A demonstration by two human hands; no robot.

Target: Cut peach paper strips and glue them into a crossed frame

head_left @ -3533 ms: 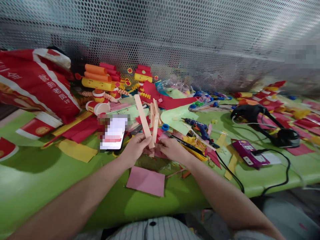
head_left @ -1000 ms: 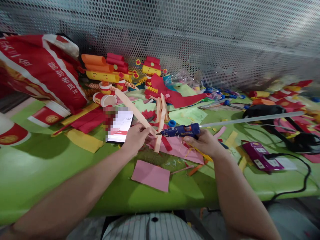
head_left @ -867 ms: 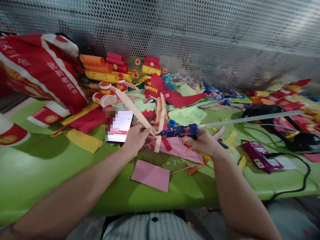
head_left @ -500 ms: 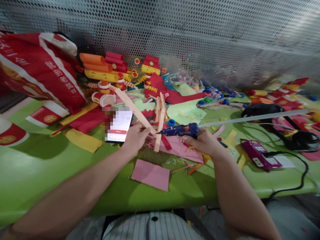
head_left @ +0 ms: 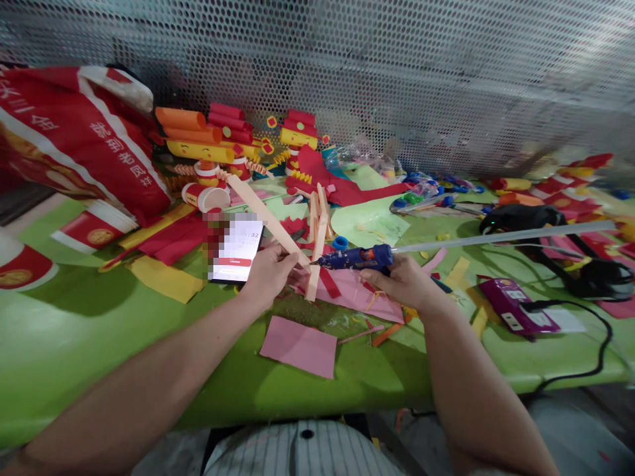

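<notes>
My left hand (head_left: 270, 271) pinches the near end of a long pale peach paper strip (head_left: 265, 218), which slants away to the upper left. In my right hand (head_left: 404, 281) is a blue hot glue gun (head_left: 357, 258), with a long clear glue stick (head_left: 501, 237) sticking out of its back. The gun's nozzle is at the strip's end, by my left fingertips; whether glue is flowing is too small to see. Just beyond, more peach strips (head_left: 320, 225) lie crossed and folded. Under the gun is a pink paper sheet (head_left: 352, 297) with red scraps on it.
A phone (head_left: 237, 254) lies left of my left hand. Red paper cups (head_left: 94, 225) and a big red bag (head_left: 84, 132) stand at left. Paper figures (head_left: 198, 142) line the mesh wall. At right are a purple power strip (head_left: 518, 307) with a black cable and black headphones (head_left: 595, 277).
Almost nothing differs. Both hands, the strip and the glue gun's nozzle stay in place; the gun's rear and the glue stick have shifted very slightly.
</notes>
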